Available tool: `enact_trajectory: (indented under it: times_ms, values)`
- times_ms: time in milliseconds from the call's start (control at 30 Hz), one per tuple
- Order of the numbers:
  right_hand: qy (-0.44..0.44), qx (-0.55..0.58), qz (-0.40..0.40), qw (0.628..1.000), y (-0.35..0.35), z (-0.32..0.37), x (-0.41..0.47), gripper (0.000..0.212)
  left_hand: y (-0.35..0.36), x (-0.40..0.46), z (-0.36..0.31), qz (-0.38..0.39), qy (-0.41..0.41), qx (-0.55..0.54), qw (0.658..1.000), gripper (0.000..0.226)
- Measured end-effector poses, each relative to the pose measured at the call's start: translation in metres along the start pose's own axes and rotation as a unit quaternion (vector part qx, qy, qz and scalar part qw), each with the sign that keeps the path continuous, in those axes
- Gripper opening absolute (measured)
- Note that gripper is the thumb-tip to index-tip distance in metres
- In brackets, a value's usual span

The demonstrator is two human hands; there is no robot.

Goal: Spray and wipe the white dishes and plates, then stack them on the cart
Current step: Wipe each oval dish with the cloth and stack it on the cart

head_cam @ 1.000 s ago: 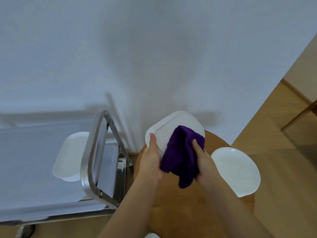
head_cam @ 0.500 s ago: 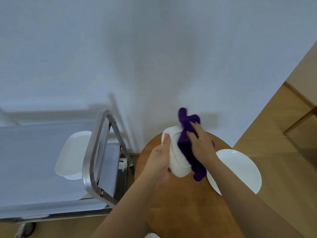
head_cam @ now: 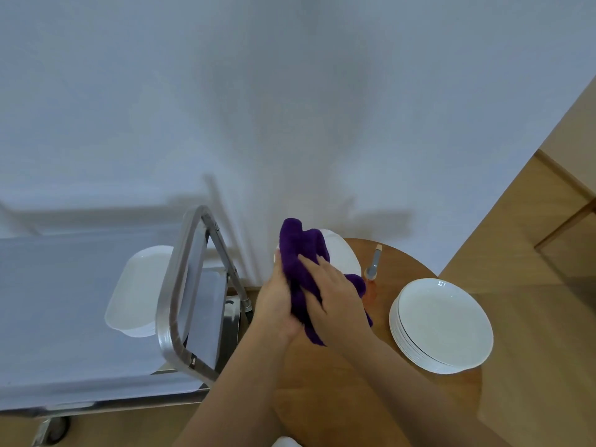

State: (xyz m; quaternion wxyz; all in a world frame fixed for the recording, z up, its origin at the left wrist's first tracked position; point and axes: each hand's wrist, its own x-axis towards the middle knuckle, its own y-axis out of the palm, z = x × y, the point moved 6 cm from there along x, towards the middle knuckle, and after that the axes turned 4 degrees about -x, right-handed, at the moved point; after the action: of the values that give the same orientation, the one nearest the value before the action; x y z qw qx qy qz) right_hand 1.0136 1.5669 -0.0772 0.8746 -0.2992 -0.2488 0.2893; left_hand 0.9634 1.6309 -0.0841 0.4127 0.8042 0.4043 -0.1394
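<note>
My left hand (head_cam: 274,304) holds a white dish (head_cam: 343,253) upright over the left side of the round wooden table (head_cam: 348,391). Most of the dish is hidden behind a purple cloth (head_cam: 301,250). My right hand (head_cam: 332,291) presses that cloth flat against the dish. A stack of white plates (head_cam: 442,324) rests on the table's right side. White rectangular dishes (head_cam: 142,291) sit on the cart (head_cam: 64,317) at the left, which is covered with a white sheet.
A small spray bottle (head_cam: 374,264) with a grey head stands on the table behind my hands. The cart's steel handle (head_cam: 180,285) rises between the cart top and the table. A white wall lies straight ahead, wooden floor to the right.
The dish has turned from facing me to edge-on and upright. My right hand has moved the cloth over to its other face. The spray bottle has come into view.
</note>
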Motion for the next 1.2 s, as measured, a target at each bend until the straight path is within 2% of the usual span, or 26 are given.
enact_trajectory:
  times_ms: [67, 200, 333, 433, 533, 600, 700, 767, 833, 900, 1000, 1033, 1100, 1200]
  values:
    - [-0.04, -0.035, -0.009, 0.999, -0.003, -0.001, -0.008, 0.043, -0.008, 0.009, -0.002, -0.009, -0.02, -0.003, 1.0, 0.053]
    - [-0.068, -0.038, -0.048, 0.996, -0.007, -0.015, -0.02, 0.04, -0.012, 0.012, 0.0, -0.002, -0.029, -0.016, 0.999, 0.054]
    - [0.027, 0.057, -0.049, 0.997, -0.017, -0.054, -0.02, 0.041, -0.012, 0.012, -0.01, 0.018, 0.01, -0.025, 0.999, 0.052]
    - [0.113, 0.115, -0.04, 0.986, -0.027, -0.086, -0.01, 0.044, -0.016, 0.009, -0.013, 0.023, 0.015, 0.001, 1.0, 0.041]
    - [0.134, 0.172, -0.01, 0.976, -0.037, -0.098, 0.001, 0.05, -0.016, 0.005, -0.011, 0.039, 0.007, 0.03, 0.999, 0.036]
    - [0.145, 0.223, -0.009, 0.964, -0.046, -0.103, 0.007, 0.047, -0.016, 0.005, -0.012, 0.046, 0.005, 0.046, 0.998, 0.036]
    - [0.22, 0.333, -0.03, 0.916, -0.054, -0.115, 0.007, 0.049, -0.01, 0.006, -0.02, 0.093, -0.012, 0.077, 0.993, 0.051]
    - [0.266, 0.397, -0.028, 0.878, -0.048, -0.119, 0.004, 0.043, -0.006, 0.007, -0.027, 0.113, -0.005, 0.083, 0.99, 0.057]
    - [0.304, 0.449, -0.052, 0.839, -0.035, -0.115, -0.003, 0.043, 0.001, 0.005, -0.029, 0.131, 0.019, 0.039, 0.99, 0.054]
    - [0.357, 0.47, -0.088, 0.803, -0.016, -0.108, -0.014, 0.044, 0.01, 0.001, -0.019, 0.155, 0.026, -0.048, 0.986, 0.053]
    - [0.397, 0.508, -0.112, 0.756, 0.012, -0.096, -0.032, 0.057, 0.005, 0.008, 0.003, 0.103, 0.032, -0.056, 0.993, 0.049]
    - [0.403, 0.5, -0.118, 0.758, 0.015, -0.094, -0.037, 0.058, 0.001, 0.011, 0.005, 0.076, 0.046, -0.036, 0.995, 0.04]
    - [0.393, 0.454, -0.13, 0.789, 0.009, -0.094, -0.039, 0.051, -0.01, 0.018, 0.003, 0.042, 0.068, -0.007, 0.997, 0.026]
    - [0.353, 0.39, -0.115, 0.842, -0.004, -0.095, -0.032, 0.045, -0.017, 0.021, -0.002, 0.057, 0.068, 0.043, 0.995, 0.026]
